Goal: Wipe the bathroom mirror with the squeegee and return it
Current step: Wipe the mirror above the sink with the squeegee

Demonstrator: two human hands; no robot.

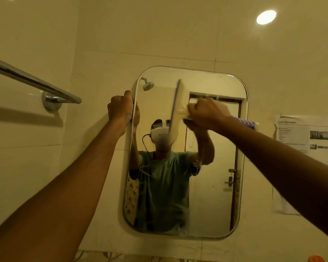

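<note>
A: What's on the left?
B: A chrome towel rail (32, 80) on the tiled wall (159, 35); the left hand (120, 108) grips the left edge of the mirror (212, 195).
A: The squeegee (176, 106)?
B: Blade nearly upright on the upper glass, handle gripped by the right hand (206, 115). A paper notice (307, 137), blurred, hangs rightmost.

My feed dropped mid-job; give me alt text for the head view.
The right hand grips the squeegee by its handle, blade nearly upright at the upper middle of the wall mirror. The left hand holds the mirror's upper left edge. A chrome towel bar hangs on the wall to the left, a printed notice to the right.
</note>
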